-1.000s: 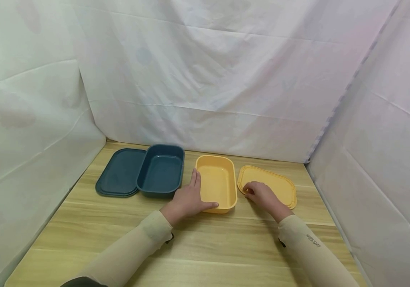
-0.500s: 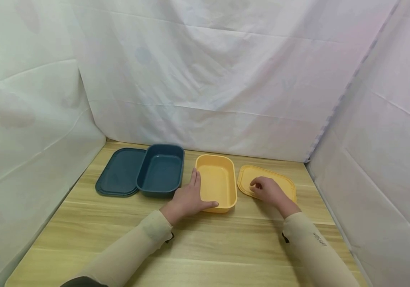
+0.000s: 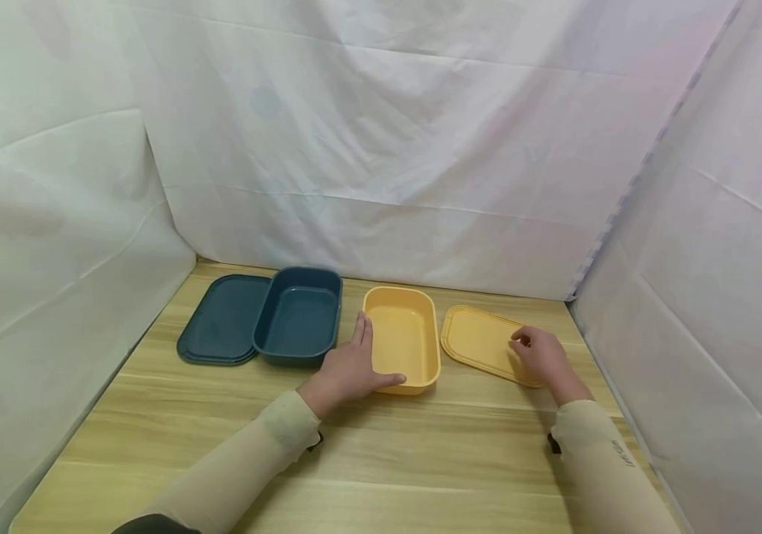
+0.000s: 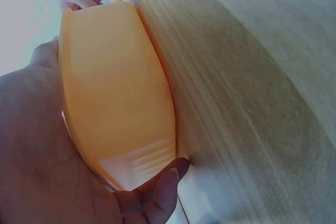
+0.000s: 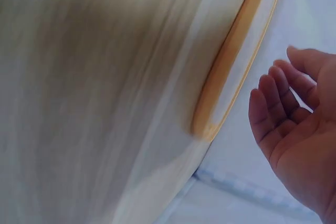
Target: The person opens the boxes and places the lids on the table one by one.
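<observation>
A yellow rectangular food container [image 3: 408, 341] stands on the table without its lid on. My left hand [image 3: 348, 371] holds it by the near left corner: thumb over the near rim, two fingers reaching along the left side. In the left wrist view other fingertips [image 4: 165, 190] curl against the ribbed end of the container wall. The yellow lid [image 3: 481, 341] lies flat to the right of the container. Over the lid's right end hovers my right hand [image 3: 544, 356], its fingers loosely bent; the right wrist view shows nothing in the palm.
To the left of the yellow container stands a dark blue container [image 3: 301, 315], also lidless inside view. Its dark blue lid [image 3: 226, 322] lies beside it, partly under its left edge. White cloth [image 3: 381, 148] hangs behind and on both sides of the wooden table [image 3: 388, 460].
My right hand has moved right, from the lid's near left edge across to its right end. The left hand and both containers have stayed in place.
</observation>
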The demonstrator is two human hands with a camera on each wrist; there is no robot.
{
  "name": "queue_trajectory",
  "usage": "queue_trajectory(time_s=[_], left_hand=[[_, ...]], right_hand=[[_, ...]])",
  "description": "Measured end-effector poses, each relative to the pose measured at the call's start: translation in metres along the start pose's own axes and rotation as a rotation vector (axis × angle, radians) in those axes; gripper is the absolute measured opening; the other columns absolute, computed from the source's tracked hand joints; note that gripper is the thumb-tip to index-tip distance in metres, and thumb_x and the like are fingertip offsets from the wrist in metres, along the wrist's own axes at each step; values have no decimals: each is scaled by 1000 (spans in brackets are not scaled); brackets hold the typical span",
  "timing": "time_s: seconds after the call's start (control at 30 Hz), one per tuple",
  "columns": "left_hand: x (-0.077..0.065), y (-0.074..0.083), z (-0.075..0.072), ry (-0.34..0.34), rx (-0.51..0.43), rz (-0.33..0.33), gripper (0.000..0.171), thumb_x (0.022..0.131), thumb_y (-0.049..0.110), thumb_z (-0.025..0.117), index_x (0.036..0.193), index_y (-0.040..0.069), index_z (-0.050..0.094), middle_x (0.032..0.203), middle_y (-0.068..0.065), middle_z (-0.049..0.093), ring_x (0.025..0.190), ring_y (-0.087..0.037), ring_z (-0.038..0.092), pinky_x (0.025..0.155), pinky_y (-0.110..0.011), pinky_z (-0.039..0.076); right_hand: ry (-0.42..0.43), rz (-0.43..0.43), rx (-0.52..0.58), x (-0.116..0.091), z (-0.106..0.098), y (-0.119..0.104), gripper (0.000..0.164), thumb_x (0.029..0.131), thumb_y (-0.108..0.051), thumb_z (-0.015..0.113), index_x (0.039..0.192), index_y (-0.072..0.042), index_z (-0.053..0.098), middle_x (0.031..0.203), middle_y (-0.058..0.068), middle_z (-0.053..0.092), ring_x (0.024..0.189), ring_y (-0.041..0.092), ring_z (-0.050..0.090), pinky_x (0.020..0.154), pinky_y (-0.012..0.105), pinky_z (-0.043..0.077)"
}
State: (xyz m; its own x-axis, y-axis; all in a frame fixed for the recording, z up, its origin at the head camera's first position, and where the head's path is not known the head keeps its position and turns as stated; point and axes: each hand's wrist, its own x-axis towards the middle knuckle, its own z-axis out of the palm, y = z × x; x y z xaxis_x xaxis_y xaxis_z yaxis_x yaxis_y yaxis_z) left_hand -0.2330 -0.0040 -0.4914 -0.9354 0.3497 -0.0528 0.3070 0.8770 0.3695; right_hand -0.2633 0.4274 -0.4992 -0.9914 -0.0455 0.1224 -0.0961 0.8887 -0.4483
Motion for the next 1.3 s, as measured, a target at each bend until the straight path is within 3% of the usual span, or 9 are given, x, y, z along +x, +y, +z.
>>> queue_trajectory(time_s=[0.13,0.23,0.37,0.6,0.8,1.3], left_hand=[[2,-1,2,-4,13,-8,142,87,92,65,176,0,4,185,-17,-6,108,-32,75,74,-42,59],[3,-1,2,-5,9,-14,143,86,92,66,176,0,3,185,-16,-6,106,-31,76,73,-42,60],[1,-1,1,7,-3,-11,144,85,93,66,176,0,5,185,-16,-5,104,-31,76,70,-41,58],[1,-2,2,9,-12,-8,145,84,94,65,176,1,5,185,-15,-5,115,-33,74,75,-42,60],[0,0,1,5,-12,-6,145,84,94,65,176,1,4,185,-15,-6,106,-31,76,68,-39,58],[3,-2,4,-10,-21,-14,145,84,95,65,177,2,2,185,-14,-8,110,-31,75,70,-39,57]], right_hand=[[12,85,-6,-1,-8,14,29,112,-18,65,125,8,71,105,20,69,88,34,63,77,50,53],[19,104,-9,3,-9,25,33,111,-16,64,129,11,69,105,22,68,88,35,63,76,49,52],[33,91,-14,10,-9,37,37,109,-14,62,133,14,65,111,28,65,96,41,63,82,56,53],[60,97,-53,23,-8,59,41,111,-16,56,138,14,61,125,37,59,112,54,61,95,68,50],[25,76,-87,35,-12,71,38,111,-12,50,137,13,64,128,38,61,116,55,61,100,69,49],[-27,-22,-161,45,-16,75,22,106,1,64,121,14,72,107,32,72,96,47,69,87,64,55]])
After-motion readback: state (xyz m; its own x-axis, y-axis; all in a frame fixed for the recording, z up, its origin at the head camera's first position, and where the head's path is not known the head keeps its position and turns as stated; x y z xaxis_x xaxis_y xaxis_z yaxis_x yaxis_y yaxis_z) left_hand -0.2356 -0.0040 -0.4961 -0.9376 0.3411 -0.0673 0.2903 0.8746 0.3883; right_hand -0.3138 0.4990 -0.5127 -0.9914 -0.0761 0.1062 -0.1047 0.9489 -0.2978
